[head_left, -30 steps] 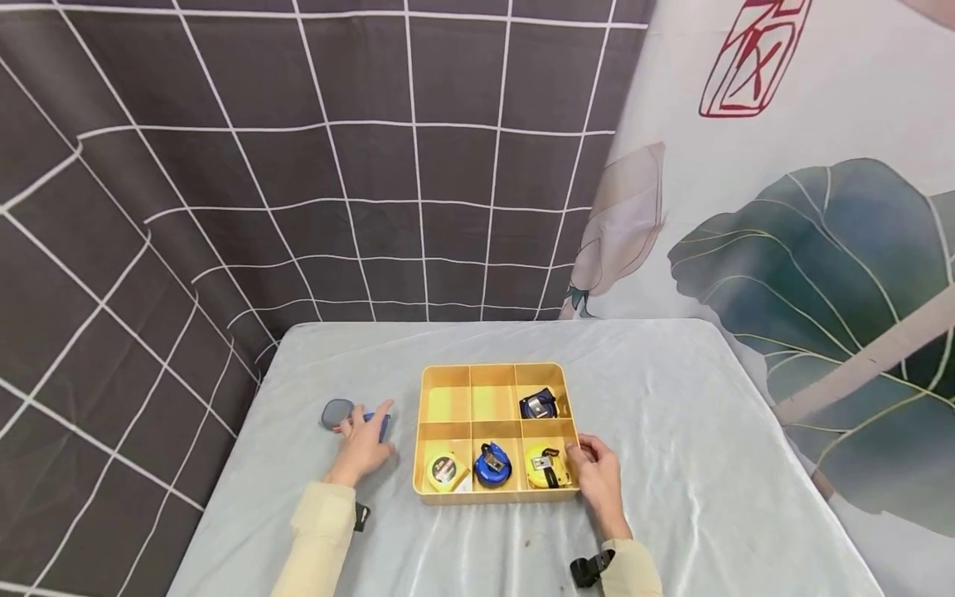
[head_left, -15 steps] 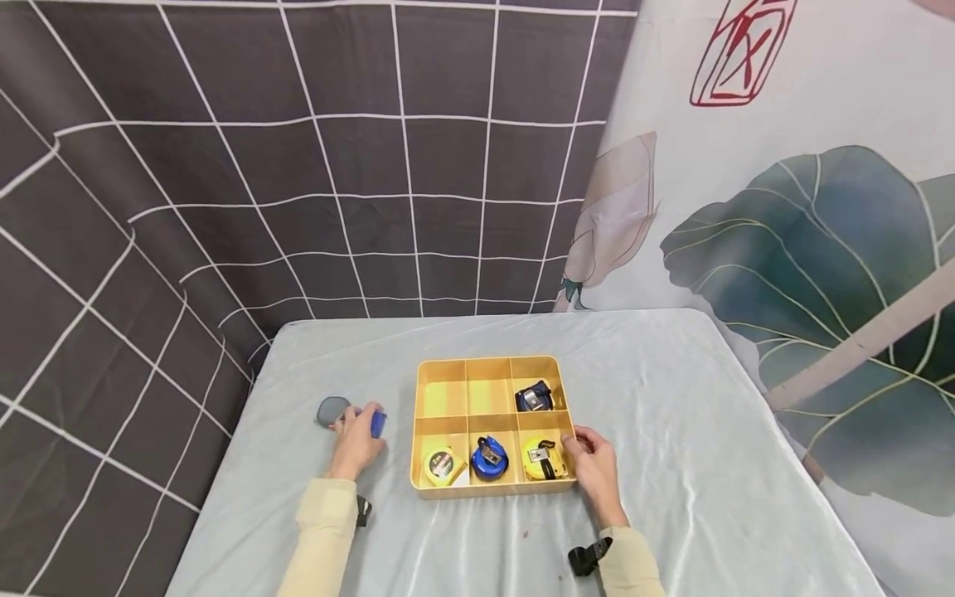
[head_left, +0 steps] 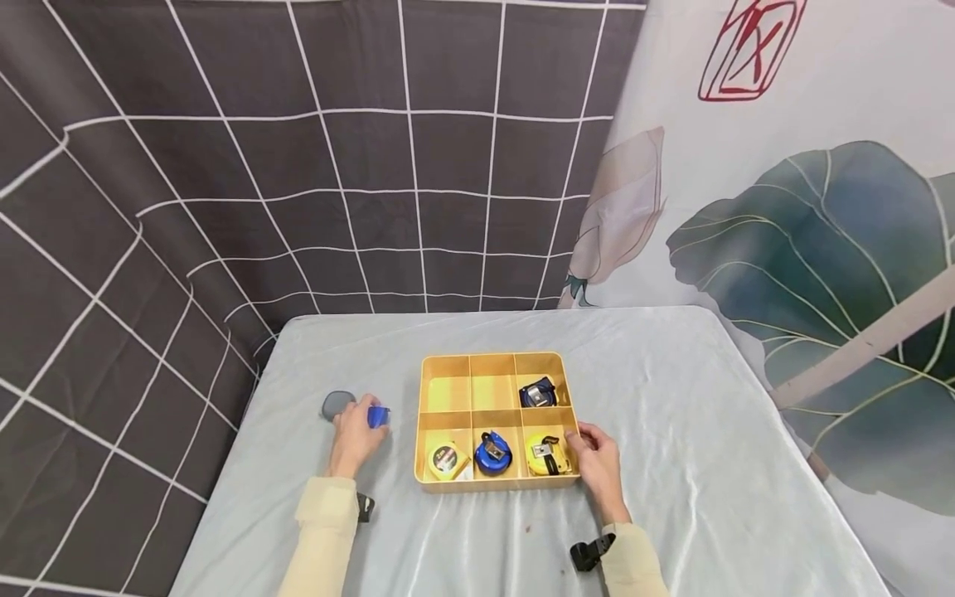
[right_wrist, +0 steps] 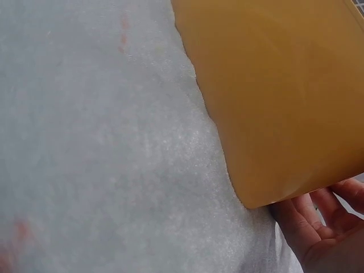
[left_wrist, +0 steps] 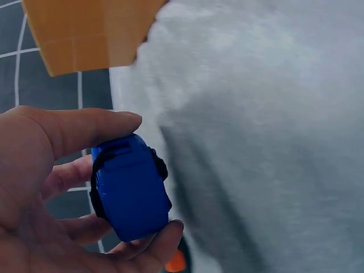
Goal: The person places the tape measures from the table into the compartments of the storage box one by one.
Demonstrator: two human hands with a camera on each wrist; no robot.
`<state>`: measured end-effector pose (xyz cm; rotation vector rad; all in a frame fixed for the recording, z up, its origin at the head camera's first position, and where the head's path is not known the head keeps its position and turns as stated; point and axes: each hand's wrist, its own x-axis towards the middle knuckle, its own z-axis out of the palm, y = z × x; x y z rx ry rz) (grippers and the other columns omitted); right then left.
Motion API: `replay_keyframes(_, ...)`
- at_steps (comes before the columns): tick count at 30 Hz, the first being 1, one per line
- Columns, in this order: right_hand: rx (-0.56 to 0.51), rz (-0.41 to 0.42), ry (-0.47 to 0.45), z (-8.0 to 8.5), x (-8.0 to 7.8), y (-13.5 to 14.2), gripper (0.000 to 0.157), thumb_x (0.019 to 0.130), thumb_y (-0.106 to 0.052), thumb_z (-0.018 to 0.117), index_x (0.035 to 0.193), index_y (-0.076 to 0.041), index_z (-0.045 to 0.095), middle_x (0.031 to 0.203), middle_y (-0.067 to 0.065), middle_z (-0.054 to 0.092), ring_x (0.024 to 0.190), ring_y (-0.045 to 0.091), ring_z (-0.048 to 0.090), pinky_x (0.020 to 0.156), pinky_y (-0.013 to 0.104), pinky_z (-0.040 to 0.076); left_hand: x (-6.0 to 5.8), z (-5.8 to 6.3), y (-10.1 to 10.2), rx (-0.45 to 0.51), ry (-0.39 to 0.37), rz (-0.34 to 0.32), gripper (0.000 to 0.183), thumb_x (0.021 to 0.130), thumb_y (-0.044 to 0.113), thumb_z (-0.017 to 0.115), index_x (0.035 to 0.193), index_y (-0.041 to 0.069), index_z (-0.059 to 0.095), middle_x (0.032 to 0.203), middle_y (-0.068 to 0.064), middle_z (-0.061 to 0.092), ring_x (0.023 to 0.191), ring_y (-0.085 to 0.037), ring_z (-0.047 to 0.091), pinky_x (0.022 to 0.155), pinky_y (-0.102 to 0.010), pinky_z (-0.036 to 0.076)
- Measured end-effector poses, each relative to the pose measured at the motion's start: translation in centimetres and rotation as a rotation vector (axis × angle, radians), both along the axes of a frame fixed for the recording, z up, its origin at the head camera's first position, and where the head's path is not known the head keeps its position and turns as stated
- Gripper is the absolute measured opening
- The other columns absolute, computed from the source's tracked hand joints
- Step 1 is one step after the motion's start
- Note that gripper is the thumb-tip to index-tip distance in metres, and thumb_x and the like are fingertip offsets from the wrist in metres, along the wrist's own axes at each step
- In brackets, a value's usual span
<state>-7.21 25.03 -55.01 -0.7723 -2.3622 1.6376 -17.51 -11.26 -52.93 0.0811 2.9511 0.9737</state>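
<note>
A blue tape measure (left_wrist: 133, 187) with black trim is gripped between the thumb and fingers of my left hand (head_left: 354, 439), left of the yellow tray (head_left: 494, 486). Just behind that hand lies a grey rounded object (head_left: 338, 405); the left wrist view shows an orange patch (left_wrist: 176, 261) on a dark thing under the fingers. My right hand (head_left: 599, 473) holds the tray's right side near the front corner, its fingers against the outer wall. In the tray's front row sit a yellow tape measure (head_left: 446, 460), a blue one (head_left: 493, 453) and another yellow one (head_left: 547, 455).
A dark blue tape measure (head_left: 538, 394) sits in the tray's back right compartment. The tray stands on a table with a pale cloth (head_left: 671, 398). A dark checked curtain (head_left: 373, 166) hangs behind and to the left, a patterned one (head_left: 806, 249) to the right.
My left hand has closed around the blue tape measure and turned it slightly, from reaching over it a second ago. The right hand stays at the tray's side. The head view has shifted slightly.
</note>
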Motion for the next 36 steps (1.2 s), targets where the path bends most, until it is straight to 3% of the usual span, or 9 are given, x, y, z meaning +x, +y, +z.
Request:
replay_keyframes(5, -0.011, -0.004, -0.014, 0.0, 0.0, -0.1, 0.032, 0.085, -0.020, 0.060, 0.111, -0.002, 0.063, 0.097, 0.014, 0.065, 0.079, 0.013, 0.056, 0.070, 0.022, 0.044, -0.2, 1.6, 0.7, 0.012, 0.013, -0.033, 0.042, 0.072, 0.012, 0.072, 0.113, 0.005, 0.061, 0.108, -0.021, 0.060, 0.099, -0.037, 0.054, 0.086, -0.054, 0.038)
replay_keyframes(12, -0.013, -0.006, -0.013, 0.2, -0.4, -0.1, 0.032, 0.085, -0.021, 0.059, 0.110, -0.002, 0.063, 0.098, 0.014, 0.064, 0.082, 0.016, 0.056, 0.073, 0.025, 0.043, -0.4, 4.0, 1.9, -0.007, 0.009, -0.063, 0.048, 0.072, 0.015, 0.072, 0.117, 0.008, 0.060, 0.109, -0.019, 0.060, 0.098, -0.034, 0.056, 0.082, -0.055, 0.043)
replay_keyframes(19, -0.006, -0.012, 0.002, 0.3, -0.6, 0.4, 0.031, 0.084, -0.020, 0.059, 0.108, -0.001, 0.063, 0.097, 0.015, 0.064, 0.080, 0.015, 0.056, 0.070, 0.022, 0.044, -0.6, 5.4, 3.1, -0.028, 0.066, -0.097, 0.048, 0.070, 0.016, 0.072, 0.116, 0.007, 0.061, 0.106, -0.018, 0.061, 0.094, -0.032, 0.057, 0.080, -0.047, 0.047)
replay_keyframes(29, -0.014, -0.024, 0.013, -0.1, -0.1, -0.1, 0.028, 0.083, -0.017, 0.060, 0.105, 0.000, 0.064, 0.093, 0.015, 0.065, 0.076, 0.012, 0.056, 0.068, 0.021, 0.044, -0.4, 6.9, 4.9, -0.034, 0.133, -0.153, 0.046, 0.071, 0.017, 0.071, 0.116, 0.006, 0.062, 0.108, -0.016, 0.062, 0.094, -0.031, 0.058, 0.080, -0.044, 0.048)
replay_keyframes(36, -0.011, -0.033, 0.004, -0.2, 0.1, -0.1, 0.029, 0.082, -0.017, 0.059, 0.106, 0.000, 0.064, 0.093, 0.015, 0.064, 0.076, 0.015, 0.055, 0.067, 0.022, 0.043, -0.9, 7.4, 7.3, -0.042, 0.128, -0.220, 0.045, 0.070, 0.017, 0.073, 0.114, 0.010, 0.064, 0.105, -0.013, 0.062, 0.091, -0.030, 0.056, 0.074, -0.041, 0.049)
